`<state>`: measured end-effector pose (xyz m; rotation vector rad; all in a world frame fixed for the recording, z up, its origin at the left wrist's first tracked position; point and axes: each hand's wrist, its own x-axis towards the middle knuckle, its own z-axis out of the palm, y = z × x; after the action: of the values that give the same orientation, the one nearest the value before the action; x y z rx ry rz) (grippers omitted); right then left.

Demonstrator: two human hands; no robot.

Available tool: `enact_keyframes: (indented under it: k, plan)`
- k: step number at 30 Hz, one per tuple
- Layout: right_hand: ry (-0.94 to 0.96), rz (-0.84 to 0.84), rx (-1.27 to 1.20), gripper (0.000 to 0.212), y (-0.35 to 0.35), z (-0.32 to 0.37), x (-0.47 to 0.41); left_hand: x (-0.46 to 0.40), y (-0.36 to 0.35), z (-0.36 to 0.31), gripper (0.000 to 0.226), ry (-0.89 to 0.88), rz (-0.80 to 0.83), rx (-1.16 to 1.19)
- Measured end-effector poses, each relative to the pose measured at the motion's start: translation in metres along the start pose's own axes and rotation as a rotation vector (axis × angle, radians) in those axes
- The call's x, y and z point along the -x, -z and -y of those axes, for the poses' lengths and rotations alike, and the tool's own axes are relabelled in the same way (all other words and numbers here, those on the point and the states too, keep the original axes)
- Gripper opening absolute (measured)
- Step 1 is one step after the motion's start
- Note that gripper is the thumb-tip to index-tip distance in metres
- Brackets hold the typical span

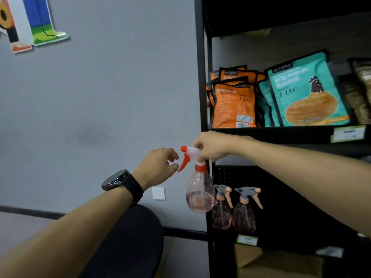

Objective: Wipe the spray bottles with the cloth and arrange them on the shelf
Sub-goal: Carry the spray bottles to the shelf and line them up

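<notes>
Grey wall (pixel 100 107) fills the left of the view, and a black metal shelf (pixel 202 97) stands against it on the right. A pink-tinted spray bottle (pixel 199 189) with a red and white trigger head is held in the air just in front of the shelf's left upright by the right hand (pixel 211 146), whose fingers are curled round the back of the sprayer head so that the bottle hangs below it. The left hand (pixel 158 165), with a dark watch (pixel 118 180) on its wrist, is seen just left of the red trigger, fingers loosely curled and holding nothing; whether a fingertip touches the trigger cannot be told. Two darker spray bottles (pixel 233 209) with grey heads stand side by side on the lower shelf, just right of the held bottle. Orange pouches (pixel 233 103) and teal pouches (pixel 307 91) are lined up on the shelf above; their print is too blurred to read. A white wall socket (pixel 158 193) is set low on the wall, and a dark rounded object (pixel 128 243), cut off at the bottom edge, cannot be identified. No cloth is made out.
</notes>
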<state>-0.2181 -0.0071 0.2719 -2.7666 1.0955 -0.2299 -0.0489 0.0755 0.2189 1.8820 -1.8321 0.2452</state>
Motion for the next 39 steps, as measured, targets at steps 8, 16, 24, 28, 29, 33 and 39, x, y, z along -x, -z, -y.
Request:
enact_keyframes:
  k: [8,16,24,28,29,33,39]
  plan:
    - [-0.154,-0.005,-0.011,0.005,0.016,-0.070,0.038,-0.025,-0.043,-0.055,0.024,-0.107,0.059,0.064]
    - [-0.306,-0.004,-0.002,0.015,0.019,-0.131,0.079,-0.049,-0.084,-0.107,0.024,-0.243,0.090,0.128]
    - [-0.405,0.026,-0.031,0.018,0.007,-0.179,0.099,-0.059,-0.116,-0.136,0.026,-0.314,0.139,0.174]
    - [-0.442,0.030,-0.033,0.019,-0.004,-0.198,0.096,-0.065,-0.130,-0.137,0.026,-0.318,0.163,0.174]
    - [-0.452,0.034,-0.037,0.019,-0.008,-0.203,0.094,-0.067,-0.134,-0.137,0.026,-0.320,0.165,0.171]
    - [-0.491,0.048,-0.066,0.019,-0.023,-0.225,0.085,-0.073,-0.149,-0.135,0.026,-0.326,0.176,0.174]
    - [-0.519,0.050,-0.088,0.011,-0.050,-0.248,0.072,-0.085,-0.170,-0.132,0.026,-0.347,0.175,0.195]
